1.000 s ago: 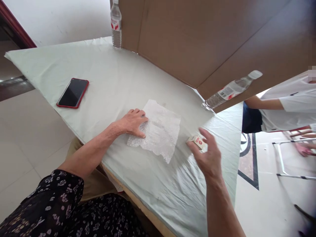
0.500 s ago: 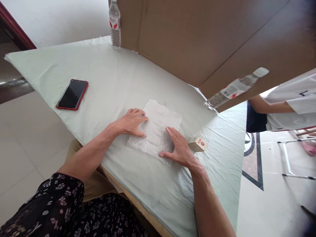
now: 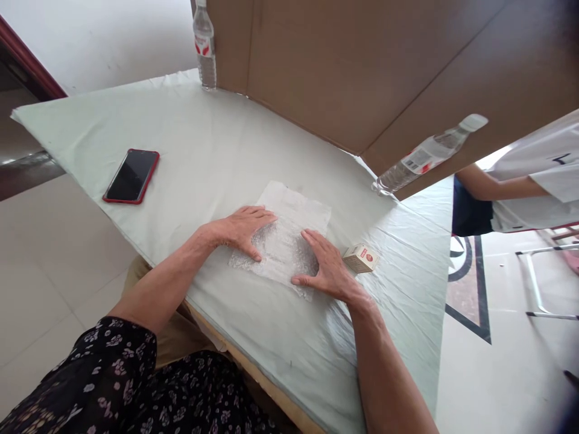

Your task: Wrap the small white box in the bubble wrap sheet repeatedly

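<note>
A sheet of clear bubble wrap (image 3: 283, 241) lies spread on the cloth-covered table (image 3: 181, 138) in front of me. On its left side rests my left hand (image 3: 246, 231), fingers stretched out and thumb apart. My right hand (image 3: 323, 265) lies along the right side of the sheet, also open, with the thumb spread toward the middle. Neither hand grips anything. Just right of my right hand stands a small beige box (image 3: 360, 258) with a red mark on it.
A phone in a red case (image 3: 132, 175) lies at the left table edge. Tall cardboard panels (image 3: 312, 66) stand at the back, with a plastic bottle (image 3: 205, 51) at the left and another bottle (image 3: 423, 158) at the right. Beyond the panel, a person's arm (image 3: 502, 185) shows.
My left hand has flattened on the bubble wrap, its fingers straighter and its thumb slightly lower. My right hand has barely moved. The view has shifted a little.
</note>
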